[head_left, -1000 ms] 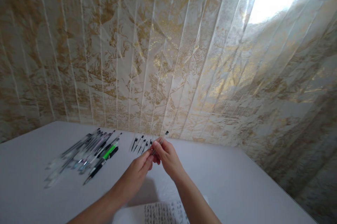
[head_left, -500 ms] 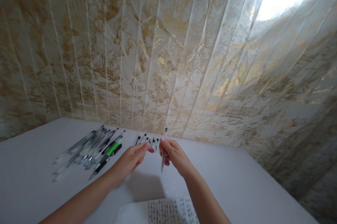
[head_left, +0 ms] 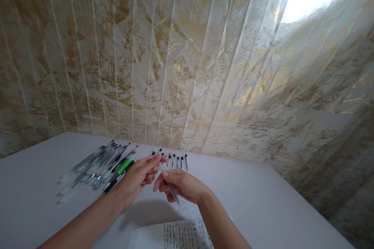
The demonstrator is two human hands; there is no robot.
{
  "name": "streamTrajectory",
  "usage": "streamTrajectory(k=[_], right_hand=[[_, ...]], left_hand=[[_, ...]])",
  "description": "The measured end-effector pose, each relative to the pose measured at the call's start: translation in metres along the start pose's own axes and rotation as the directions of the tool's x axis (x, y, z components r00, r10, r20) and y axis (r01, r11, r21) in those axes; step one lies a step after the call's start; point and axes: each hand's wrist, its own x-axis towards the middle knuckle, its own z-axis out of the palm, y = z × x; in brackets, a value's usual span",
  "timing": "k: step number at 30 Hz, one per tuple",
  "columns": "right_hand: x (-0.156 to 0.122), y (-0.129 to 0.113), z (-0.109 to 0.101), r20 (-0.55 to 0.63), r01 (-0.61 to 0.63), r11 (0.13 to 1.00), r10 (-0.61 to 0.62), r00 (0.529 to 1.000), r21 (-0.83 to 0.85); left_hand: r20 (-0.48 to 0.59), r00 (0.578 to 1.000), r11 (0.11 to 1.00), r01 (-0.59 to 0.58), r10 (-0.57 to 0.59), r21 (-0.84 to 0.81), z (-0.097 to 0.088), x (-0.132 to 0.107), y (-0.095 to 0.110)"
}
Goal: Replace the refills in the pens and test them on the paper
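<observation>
A slim clear pen (head_left: 173,191) slants between my two hands above the white table. My right hand (head_left: 185,184) is closed around its middle, and its lower tip sticks out below the fingers toward me. At the pen's upper end, my left hand (head_left: 147,169) pinches with thumb and forefinger; the end itself is mostly covered. Just behind the hands lies a row of thin clear pieces with black ends (head_left: 177,161), partly hidden by my fingers. Left of my left hand is a heap of pens (head_left: 99,167), one with a bright green barrel (head_left: 125,166).
A sheet of paper with handwritten lines (head_left: 184,235) lies at the near edge, below my hands. The white table (head_left: 248,198) reaches back to a curtain (head_left: 175,66) with gold patterns. Bright light comes through at upper right.
My left hand has closed onto the pen's upper end. The right hand has moved slightly left and down, tilting the pen from upright to slanted. More of the black-ended row shows.
</observation>
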Motion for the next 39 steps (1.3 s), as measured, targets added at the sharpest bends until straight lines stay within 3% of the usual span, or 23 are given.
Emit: streamTrajectory(k=[4, 8, 14, 18, 25, 29, 33, 39], right_hand=[[0.006, 0.008, 0.002, -0.147, 0.029, 0.986, -0.054, 0.988, -0.164], [0.011, 0.016, 0.002, -0.310, -0.055, 0.964, -0.029, 0.950, -0.260], [0.005, 0.004, -0.001, -0.198, -0.014, 0.971, -0.034, 0.980, -0.238], [0.004, 0.000, -0.001, -0.209, 0.014, 0.986, -0.048, 0.977, -0.164], [0.010, 0.006, 0.000, -0.384, 0.003, 0.988, -0.062, 0.921, -0.152], [0.007, 0.005, 0.000, -0.282, -0.044, 0.984, -0.007, 0.959, -0.173], [0.007, 0.006, 0.000, -0.196, -0.012, 0.989, -0.017, 0.981, -0.147], [0.009, 0.005, 0.001, -0.340, 0.043, 0.996, -0.066, 0.938, -0.076]], left_hand=[[-0.034, 0.999, 0.999, 0.004, -0.003, 0.041, -0.002, 0.001, 0.000], [-0.067, 0.998, 0.998, -0.002, 0.006, 0.057, -0.002, 0.000, -0.001], [-0.103, 0.995, 1.000, -0.007, 0.010, 0.026, -0.002, 0.000, 0.004], [-0.097, 0.995, 1.000, -0.012, 0.011, -0.014, -0.002, 0.000, 0.005], [-0.101, 0.995, 0.999, -0.004, 0.000, -0.037, 0.000, 0.000, 0.004], [-0.094, 0.996, 0.998, -0.006, 0.000, -0.065, -0.003, 0.001, 0.003], [-0.084, 0.996, 0.996, -0.006, -0.002, -0.088, -0.006, 0.003, 0.003], [-0.077, 0.997, 0.993, -0.018, 0.010, -0.114, -0.006, 0.004, 0.002]])
